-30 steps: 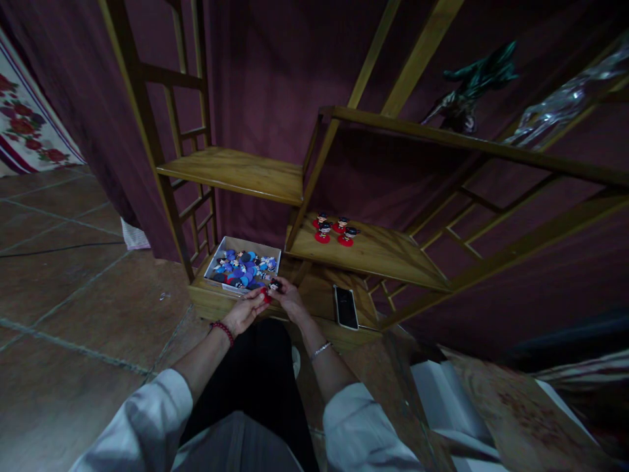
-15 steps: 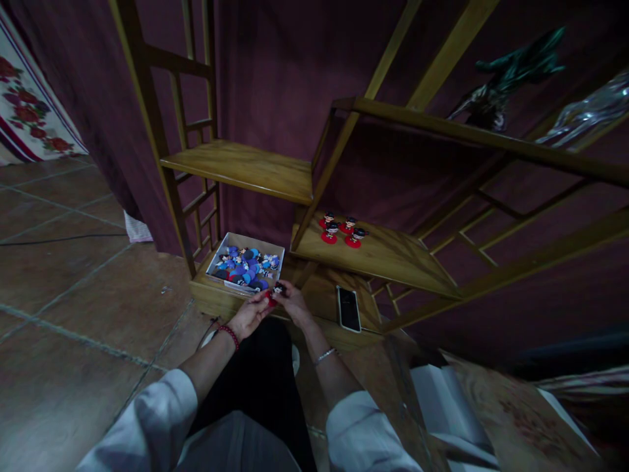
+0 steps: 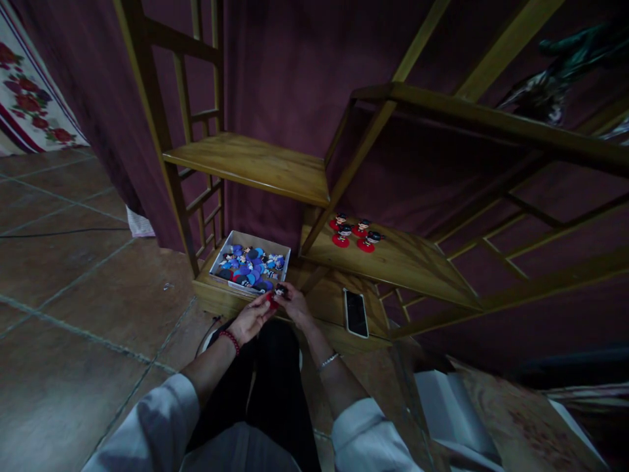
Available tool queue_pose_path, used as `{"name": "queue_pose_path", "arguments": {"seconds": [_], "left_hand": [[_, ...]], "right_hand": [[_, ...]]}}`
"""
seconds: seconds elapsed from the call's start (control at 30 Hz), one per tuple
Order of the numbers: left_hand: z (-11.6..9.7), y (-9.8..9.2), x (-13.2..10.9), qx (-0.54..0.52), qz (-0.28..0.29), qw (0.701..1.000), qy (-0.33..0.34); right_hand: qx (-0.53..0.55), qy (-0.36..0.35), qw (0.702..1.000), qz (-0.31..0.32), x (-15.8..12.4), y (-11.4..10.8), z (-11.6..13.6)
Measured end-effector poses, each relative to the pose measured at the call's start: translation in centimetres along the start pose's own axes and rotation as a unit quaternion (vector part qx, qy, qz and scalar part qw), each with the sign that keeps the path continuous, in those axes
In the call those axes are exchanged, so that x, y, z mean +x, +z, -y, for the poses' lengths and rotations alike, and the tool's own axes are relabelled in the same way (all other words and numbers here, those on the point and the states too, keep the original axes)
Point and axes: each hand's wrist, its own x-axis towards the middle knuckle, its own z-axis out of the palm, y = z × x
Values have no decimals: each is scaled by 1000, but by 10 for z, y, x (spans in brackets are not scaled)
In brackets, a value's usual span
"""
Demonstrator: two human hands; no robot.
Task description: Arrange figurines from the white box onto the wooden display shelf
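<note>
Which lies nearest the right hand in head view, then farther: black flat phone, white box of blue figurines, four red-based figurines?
1. White box of blue figurines: just beyond right hand.
2. Black flat phone: its right.
3. Four red-based figurines: shelf above.

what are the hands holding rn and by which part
A small figurine, pinched between both hands: the left hand at its red base, the right hand at its dark head.

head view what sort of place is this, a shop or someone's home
Likely a home or small shop display corner, hard to tell which: a stepped wooden shelf against a dark curtain, four red-based figurines on it, a box of more, a tiled floor.
</note>
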Motion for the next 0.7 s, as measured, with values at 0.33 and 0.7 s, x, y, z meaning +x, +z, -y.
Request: {"name": "queue_pose_path", "arguments": {"seconds": [0.33,0.7], "left_hand": [[-3,-1,6,-22,9,1000,1],[-8,1,7,-29,5,1000,0]], "right_hand": [[-5,-16,1000,6,10,1,0],[-28,-33,999,-4,16,3,-1]]}}
